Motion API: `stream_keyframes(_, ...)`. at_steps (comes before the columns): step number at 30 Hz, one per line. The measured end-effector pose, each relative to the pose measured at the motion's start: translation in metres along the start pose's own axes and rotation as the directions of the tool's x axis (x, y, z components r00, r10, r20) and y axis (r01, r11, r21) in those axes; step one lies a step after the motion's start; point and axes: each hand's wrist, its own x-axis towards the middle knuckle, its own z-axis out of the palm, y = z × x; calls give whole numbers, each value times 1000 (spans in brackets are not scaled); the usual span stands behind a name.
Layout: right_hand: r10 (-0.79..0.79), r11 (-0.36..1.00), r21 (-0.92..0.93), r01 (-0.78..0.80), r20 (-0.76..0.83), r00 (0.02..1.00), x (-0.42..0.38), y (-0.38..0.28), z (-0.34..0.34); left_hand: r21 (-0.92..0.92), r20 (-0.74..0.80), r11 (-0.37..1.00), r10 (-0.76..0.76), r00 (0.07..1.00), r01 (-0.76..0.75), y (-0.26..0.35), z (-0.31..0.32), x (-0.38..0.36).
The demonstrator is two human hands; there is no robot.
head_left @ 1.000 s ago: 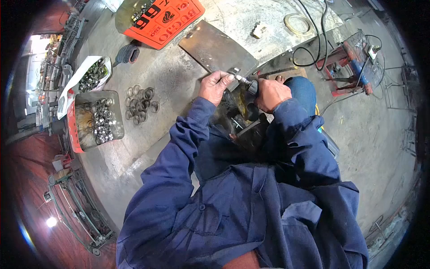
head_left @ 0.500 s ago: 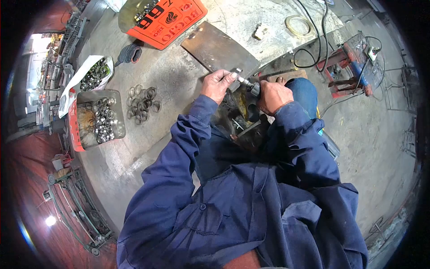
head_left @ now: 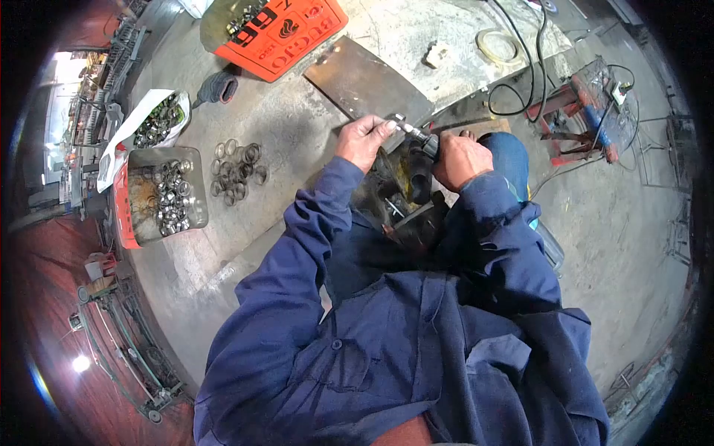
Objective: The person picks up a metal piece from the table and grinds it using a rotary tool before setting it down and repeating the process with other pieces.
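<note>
The small metal part (head_left: 400,118) has turned slightly, pinched at the left hand's (head_left: 362,141) fingertips; the right hand's (head_left: 462,160) grip wraps the tool (head_left: 422,139) just beside it.

Looks like a metalworking shop, rough and well used. Has a stained grey floor (head_left: 610,238) across the right of the frame, and a brown-grey metal plate (head_left: 368,78) at upper centre. Shows loose metal rings (head_left: 236,171) left of centre, near a cut-open container (head_left: 167,197) holding more small shiny metal parts, with another orange-red container (head_left: 282,37) of metal pieces at the top. Includes black cables (head_left: 537,63) and a scuffed red metal stand (head_left: 569,111) at upper right, plus a wheeled metal frame (head_left: 130,346) at lower left.
</note>
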Motion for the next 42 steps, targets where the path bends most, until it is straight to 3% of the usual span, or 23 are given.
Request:
stream_keyframes(5,-36,999,10,36,28,999,0,2,1,69,-18,998,17,1000,-16,8,1,3)
stream_keyframes(7,19,999,50,-16,-69,997,0,3,0,93,-13,995,31,999,-30,11,1,6)
stream_keyframes(11,-2,1000,-20,1,-50,999,-1,3,8,72,31,997,-11,999,8,2,-2,9)
stream_keyframes(13,-115,992,-47,115,2,993,-1,6,6,111,17,994,-10,1000,8,5,-3,6)
stream_keyframes(15,-111,994,9,111,44,993,0,8,4,154,5,988,-11,1000,10,7,-4,1)
stream_keyframes(18,-91,996,-6,91,29,995,-4,12,-5,80,-27,997,13,1000,-11,10,-2,-1)
stream_keyframes(23,62,998,-7,-62,-26,998,-26,26,-29,-140,-170,982,-149,974,126,10,-5,2)
stream_keyframes(25,89,994,71,-81,-120,989,-33,36,-34,-168,-182,982,-116,976,85,11,-4,2)
stream_keyframes(29,134,981,154,-119,-91,987,-43,41,-49,-151,-121,987,-70,990,51,8,0,-1)
stream_keyframes(34,148,976,168,-135,-67,987,-44,44,-49,-57,-80,998,17,997,-22,5,2,-10)
stream_keyframes(41,171,975,154,-158,-77,982,-43,37,-46,-81,-83,994,62,995,-69,-3,1,-18)
stream_keyframes(42,182,973,157,-167,-86,979,-43,37,-45,-15,-75,995,101,992,-103,-5,-1,-18)
